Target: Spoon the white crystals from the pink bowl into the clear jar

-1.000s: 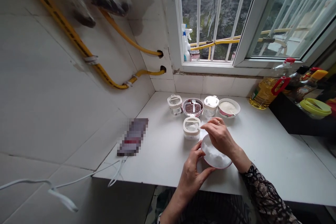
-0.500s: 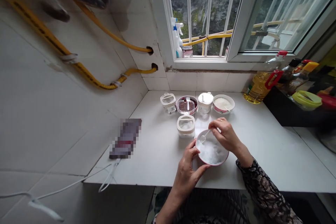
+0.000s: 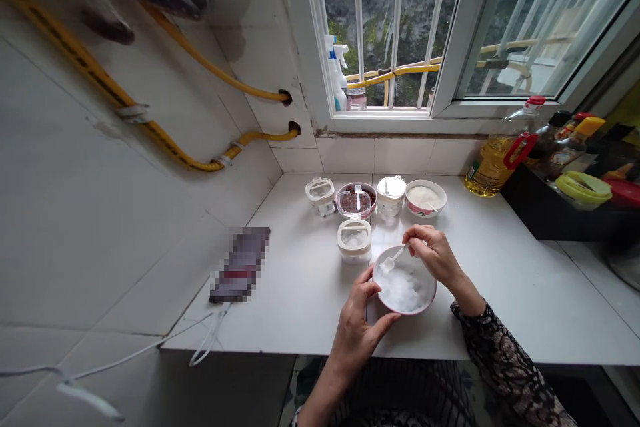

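Note:
A bowl [image 3: 431, 278] of white, grainy powder [image 3: 406, 292] stands near the counter's front edge. My left hand [image 3: 359, 317] is closed round the bowl's left side, with the thumb along its near rim. Pinched in the fingers of my right hand [image 3: 434, 252] is a small white spoon [image 3: 388, 264], its scoop over the left part of the powder. Just beyond the bowl, to the left, sits a clear jar [image 3: 355, 243] with a cream-rimmed lid and some white stuff inside.
Behind stand two more lidded jars [image 3: 321, 195] [image 3: 391, 195], a bowl of dark red pieces [image 3: 371, 208] under a clear lid, and a bowl of white grains [image 3: 425, 198]. An oil bottle [image 3: 493, 167] and a black condiment rack [image 3: 530, 207] are at right. A blurred-out dark object [image 3: 241, 265] with a white cable lies left.
My right hand has shifted slightly to the right and tilted the spoon, so more of its handle shows. My left hand and the bowl stay in place.

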`<action>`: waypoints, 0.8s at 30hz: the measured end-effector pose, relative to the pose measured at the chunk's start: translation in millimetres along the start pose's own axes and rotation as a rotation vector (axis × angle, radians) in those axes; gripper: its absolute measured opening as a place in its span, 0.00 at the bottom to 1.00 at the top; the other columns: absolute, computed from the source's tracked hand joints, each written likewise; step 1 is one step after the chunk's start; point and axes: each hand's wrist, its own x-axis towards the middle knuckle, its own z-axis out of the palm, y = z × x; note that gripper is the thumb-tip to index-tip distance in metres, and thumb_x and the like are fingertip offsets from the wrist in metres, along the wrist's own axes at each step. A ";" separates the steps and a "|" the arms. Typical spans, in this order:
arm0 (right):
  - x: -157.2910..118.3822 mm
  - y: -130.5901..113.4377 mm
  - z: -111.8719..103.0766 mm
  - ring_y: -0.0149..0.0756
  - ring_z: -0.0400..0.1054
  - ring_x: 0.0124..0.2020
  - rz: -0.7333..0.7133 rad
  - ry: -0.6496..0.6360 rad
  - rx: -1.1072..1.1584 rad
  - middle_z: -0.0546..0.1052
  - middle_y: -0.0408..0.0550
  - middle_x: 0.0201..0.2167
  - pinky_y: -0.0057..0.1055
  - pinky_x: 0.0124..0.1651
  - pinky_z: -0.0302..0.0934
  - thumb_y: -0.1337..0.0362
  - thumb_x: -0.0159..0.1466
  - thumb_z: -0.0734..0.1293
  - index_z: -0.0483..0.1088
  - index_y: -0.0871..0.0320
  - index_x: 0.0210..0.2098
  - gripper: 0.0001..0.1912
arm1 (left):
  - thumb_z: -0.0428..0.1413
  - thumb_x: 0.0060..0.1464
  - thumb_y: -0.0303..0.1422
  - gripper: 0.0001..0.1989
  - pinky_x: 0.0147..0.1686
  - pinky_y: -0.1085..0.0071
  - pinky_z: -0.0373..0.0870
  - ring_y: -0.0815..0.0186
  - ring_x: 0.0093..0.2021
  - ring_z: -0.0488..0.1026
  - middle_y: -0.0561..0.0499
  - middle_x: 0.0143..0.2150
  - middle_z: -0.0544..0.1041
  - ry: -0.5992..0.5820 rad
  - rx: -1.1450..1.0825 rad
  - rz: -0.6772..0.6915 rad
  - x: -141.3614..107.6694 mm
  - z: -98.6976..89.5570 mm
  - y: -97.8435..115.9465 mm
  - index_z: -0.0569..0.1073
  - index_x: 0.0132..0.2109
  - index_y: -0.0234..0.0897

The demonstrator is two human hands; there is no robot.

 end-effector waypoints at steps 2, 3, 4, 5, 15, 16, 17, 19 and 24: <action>-0.1 -0.1 0.4 0.34 0.63 0.23 0.046 0.009 0.041 0.70 0.40 0.16 0.32 0.34 0.58 0.66 0.55 0.59 0.70 0.54 0.23 0.09 | 0.65 0.55 0.34 0.16 0.56 0.56 0.76 0.51 0.64 0.71 0.38 0.67 0.67 0.001 -0.002 0.001 0.1 0.0 0.2 0.69 0.47 0.41; 0.0 0.3 0.6 0.33 0.62 0.22 0.074 0.013 0.063 0.69 0.40 0.16 0.31 0.32 0.57 0.66 0.55 0.59 0.70 0.55 0.23 0.09 | 0.65 0.55 0.34 0.16 0.56 0.56 0.76 0.51 0.64 0.71 0.37 0.67 0.67 0.000 -0.003 0.002 0.2 0.0 0.1 0.69 0.47 0.41; 0.2 0.8 0.7 0.33 0.61 0.21 0.105 0.017 0.088 0.68 0.40 0.15 0.30 0.30 0.56 0.65 0.54 0.60 0.70 0.55 0.23 0.08 | 0.65 0.55 0.34 0.16 0.56 0.56 0.76 0.51 0.64 0.71 0.37 0.67 0.67 -0.001 -0.004 0.004 0.1 -0.1 0.0 0.69 0.48 0.41; 0.5 1.5 0.7 0.32 0.61 0.20 0.139 0.021 0.117 0.67 0.40 0.15 0.30 0.29 0.55 0.64 0.54 0.60 0.70 0.55 0.22 0.08 | 0.65 0.55 0.34 0.16 0.56 0.56 0.76 0.51 0.64 0.71 0.37 0.67 0.67 -0.003 -0.005 0.005 0.1 -0.2 -0.1 0.69 0.48 0.41; 9.1 13.1 -5.5 0.31 0.61 0.19 0.349 0.036 0.444 0.68 0.41 0.13 0.30 0.26 0.59 0.62 0.48 0.64 0.72 0.57 0.20 0.07 | 0.65 0.54 0.33 0.16 0.56 0.55 0.77 0.50 0.64 0.71 0.36 0.67 0.67 -0.001 -0.009 0.002 1.3 -0.1 1.6 0.68 0.47 0.40; 9.9 13.6 -5.5 0.32 0.62 0.19 0.345 0.039 0.455 0.69 0.41 0.14 0.30 0.26 0.59 0.62 0.48 0.64 0.72 0.57 0.20 0.07 | 0.65 0.55 0.33 0.16 0.55 0.55 0.77 0.50 0.64 0.71 0.36 0.67 0.67 0.000 -0.011 0.005 1.5 -0.1 1.8 0.68 0.47 0.40; 10.6 13.4 -4.9 0.32 0.63 0.20 0.335 0.047 0.462 0.69 0.41 0.14 0.30 0.27 0.60 0.62 0.49 0.64 0.72 0.57 0.22 0.07 | 0.65 0.54 0.33 0.16 0.55 0.56 0.77 0.50 0.63 0.72 0.36 0.67 0.68 0.001 -0.009 0.008 1.7 0.0 1.8 0.69 0.47 0.40; 11.7 11.2 -1.6 0.33 0.66 0.22 0.300 0.069 0.459 0.72 0.41 0.17 0.32 0.31 0.63 0.61 0.52 0.65 0.73 0.57 0.25 0.07 | 0.65 0.54 0.33 0.16 0.55 0.55 0.77 0.50 0.63 0.72 0.37 0.66 0.68 0.003 0.001 0.011 1.8 0.0 1.2 0.69 0.47 0.41; 10.4 -1.7 18.0 0.39 0.74 0.32 0.059 0.134 0.298 0.79 0.47 0.28 0.36 0.40 0.67 0.59 0.63 0.65 0.74 0.57 0.36 0.09 | 0.65 0.54 0.33 0.17 0.57 0.53 0.75 0.48 0.65 0.70 0.36 0.67 0.68 -0.010 0.011 0.003 0.7 0.6 -2.1 0.68 0.48 0.41</action>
